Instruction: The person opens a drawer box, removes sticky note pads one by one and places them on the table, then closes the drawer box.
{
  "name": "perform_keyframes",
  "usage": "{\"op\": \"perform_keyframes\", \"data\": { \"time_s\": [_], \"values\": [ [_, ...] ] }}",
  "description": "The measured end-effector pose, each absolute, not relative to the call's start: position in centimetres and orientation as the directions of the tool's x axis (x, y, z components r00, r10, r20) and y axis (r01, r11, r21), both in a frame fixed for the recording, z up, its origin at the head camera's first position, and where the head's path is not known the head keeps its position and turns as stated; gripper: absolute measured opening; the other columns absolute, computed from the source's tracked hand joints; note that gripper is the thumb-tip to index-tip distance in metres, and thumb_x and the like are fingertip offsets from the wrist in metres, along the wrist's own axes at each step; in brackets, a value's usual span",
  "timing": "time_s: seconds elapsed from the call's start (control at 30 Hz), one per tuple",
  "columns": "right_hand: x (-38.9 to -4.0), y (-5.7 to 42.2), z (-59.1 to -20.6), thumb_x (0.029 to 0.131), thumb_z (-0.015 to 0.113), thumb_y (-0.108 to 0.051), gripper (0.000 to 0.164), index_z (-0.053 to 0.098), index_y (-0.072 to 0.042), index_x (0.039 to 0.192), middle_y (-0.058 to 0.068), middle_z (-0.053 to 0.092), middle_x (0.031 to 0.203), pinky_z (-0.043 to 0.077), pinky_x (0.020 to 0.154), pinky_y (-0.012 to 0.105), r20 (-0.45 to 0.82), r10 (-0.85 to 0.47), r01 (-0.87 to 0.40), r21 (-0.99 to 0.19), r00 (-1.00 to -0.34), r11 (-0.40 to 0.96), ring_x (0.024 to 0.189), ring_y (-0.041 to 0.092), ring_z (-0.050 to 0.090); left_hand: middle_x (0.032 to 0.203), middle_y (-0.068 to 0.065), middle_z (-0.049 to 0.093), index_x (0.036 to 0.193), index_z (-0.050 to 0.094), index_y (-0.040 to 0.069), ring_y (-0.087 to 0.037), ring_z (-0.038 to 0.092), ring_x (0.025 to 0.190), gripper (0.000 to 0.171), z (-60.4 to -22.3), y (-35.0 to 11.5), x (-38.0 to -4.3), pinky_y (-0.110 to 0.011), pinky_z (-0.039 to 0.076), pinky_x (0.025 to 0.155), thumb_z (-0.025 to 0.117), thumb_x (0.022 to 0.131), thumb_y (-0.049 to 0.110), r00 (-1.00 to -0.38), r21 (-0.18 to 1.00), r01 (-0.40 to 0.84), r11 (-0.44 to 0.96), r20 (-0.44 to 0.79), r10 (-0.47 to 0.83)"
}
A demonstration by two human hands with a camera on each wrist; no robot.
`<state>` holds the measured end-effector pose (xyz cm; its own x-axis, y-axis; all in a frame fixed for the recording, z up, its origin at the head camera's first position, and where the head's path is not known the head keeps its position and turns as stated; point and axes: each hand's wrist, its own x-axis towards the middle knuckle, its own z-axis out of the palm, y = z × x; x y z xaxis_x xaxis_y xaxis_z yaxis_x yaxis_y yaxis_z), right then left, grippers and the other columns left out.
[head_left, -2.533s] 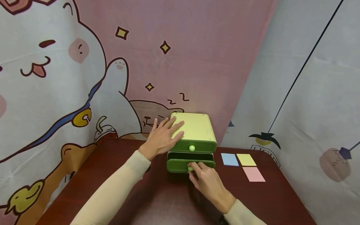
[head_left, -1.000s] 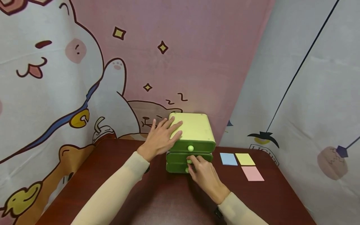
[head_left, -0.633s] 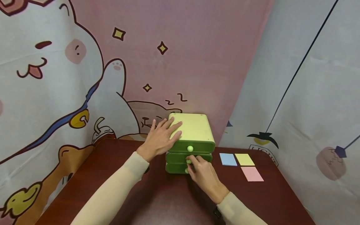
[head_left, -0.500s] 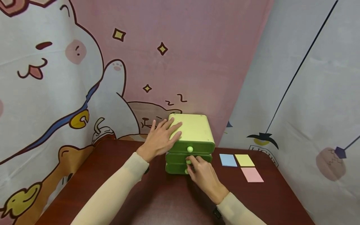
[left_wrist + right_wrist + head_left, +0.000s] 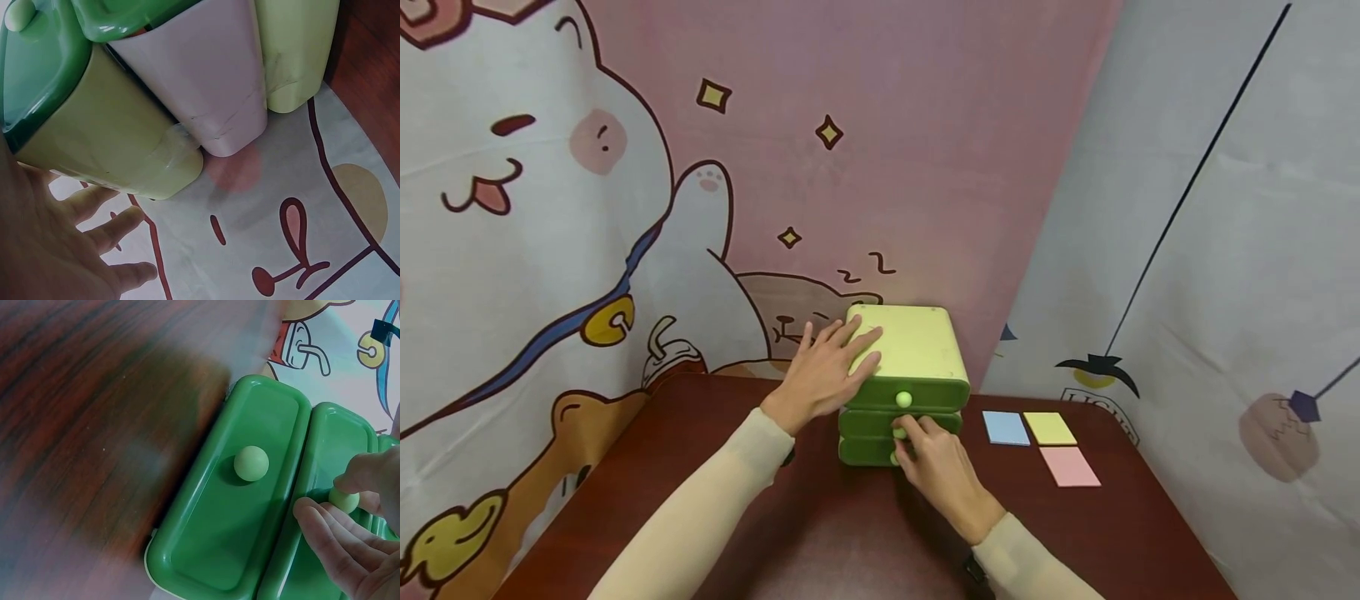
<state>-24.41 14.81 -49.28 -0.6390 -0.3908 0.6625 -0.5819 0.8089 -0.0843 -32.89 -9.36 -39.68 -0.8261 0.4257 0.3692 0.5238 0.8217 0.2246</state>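
A small three-drawer chest [image 5: 917, 342] with a pale yellow top and green drawer fronts stands against the back cloth. My left hand [image 5: 820, 371] lies spread over its top left edge, fingers straight. In the left wrist view these fingers [image 5: 106, 231] reach past the chest's yellow side, beside a pink middle tier [image 5: 206, 75]. My right hand [image 5: 943, 471] pinches the round knob [image 5: 345, 499] of the middle drawer [image 5: 865, 422] between thumb and fingers. That drawer sits in, roughly level with the bottom drawer [image 5: 219, 519]. The bottom drawer's knob [image 5: 251, 464] is untouched.
Blue [image 5: 1006, 427], yellow [image 5: 1049, 428] and pink [image 5: 1070, 467] sticky note pads lie on the dark red-brown table [image 5: 820, 542], right of the chest. A cartoon-printed cloth [image 5: 925, 167] rises close behind the table.
The middle drawer, pulled out 2.5 seconds ago, has been pushed in by my right hand, which still holds its knob. My left hand stays on top. Little differs over the last second.
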Motion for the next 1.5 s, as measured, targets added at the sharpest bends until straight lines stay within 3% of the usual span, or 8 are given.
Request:
{"op": "perform_keyframes", "data": {
  "time_s": [0.43,0.6,1.0,1.23,1.5],
  "values": [
    [-24.4,15.0,-49.2,0.095,0.098,-0.012,0.034,0.076,-0.016,0.121,0.001,0.071,0.093,0.038,0.050,0.014,0.646,-0.407,-0.581,-0.068,-0.645,0.811,0.055,0.001,0.046,0.195,-0.006,0.031,0.182,0.042,0.041,-0.044,0.034,0.179,0.071,-39.8,-9.4,-32.9,-0.080,0.011,0.144,0.026,0.121,0.073,-0.827,0.235,0.523,0.819,0.371,0.422],
    [-24.2,15.1,-49.4,0.095,0.099,-0.012,0.036,0.076,-0.016,0.122,0.002,0.073,0.096,0.039,0.050,0.015,0.643,-0.412,-0.577,-0.056,-0.645,0.815,0.055,0.003,0.050,0.195,-0.006,0.030,0.182,0.041,0.041,-0.043,0.034,0.179,0.071,-39.9,-9.4,-32.9,-0.080,0.011,0.145,0.025,0.121,0.074,-0.831,0.238,0.520,0.820,0.362,0.422],
    [-23.4,15.6,-49.2,0.092,0.100,-0.011,0.036,0.081,-0.015,0.122,0.002,0.075,0.094,0.036,0.049,0.012,0.676,-0.461,-0.616,0.014,-0.574,0.787,0.054,0.001,0.049,0.195,-0.007,0.031,0.182,0.041,0.041,-0.044,0.035,0.179,0.070,-39.8,-9.2,-32.8,-0.080,0.010,0.145,0.026,0.121,0.073,-0.832,0.239,0.520,0.820,0.361,0.422],
    [-22.9,15.6,-49.4,0.091,0.101,-0.012,0.031,0.085,-0.015,0.116,0.000,0.074,0.092,0.043,0.050,0.014,0.680,-0.486,-0.640,0.031,-0.550,0.768,0.058,0.002,0.057,0.195,-0.006,0.029,0.182,0.041,0.042,-0.043,0.035,0.179,0.070,-39.9,-9.3,-32.8,-0.079,0.010,0.145,0.026,0.121,0.073,-0.834,0.235,0.516,0.824,0.358,0.420],
    [-23.2,15.7,-50.2,0.095,0.098,-0.013,0.025,0.085,-0.013,0.117,0.001,0.074,0.092,0.043,0.050,0.017,0.615,-0.502,-0.640,-0.008,-0.609,0.768,0.057,0.006,0.058,0.195,-0.007,0.030,0.182,0.041,0.041,-0.045,0.035,0.179,0.071,-39.9,-9.3,-32.9,-0.079,0.009,0.145,0.026,0.121,0.074,-0.832,0.238,0.519,0.821,0.364,0.420]
  ]
}}
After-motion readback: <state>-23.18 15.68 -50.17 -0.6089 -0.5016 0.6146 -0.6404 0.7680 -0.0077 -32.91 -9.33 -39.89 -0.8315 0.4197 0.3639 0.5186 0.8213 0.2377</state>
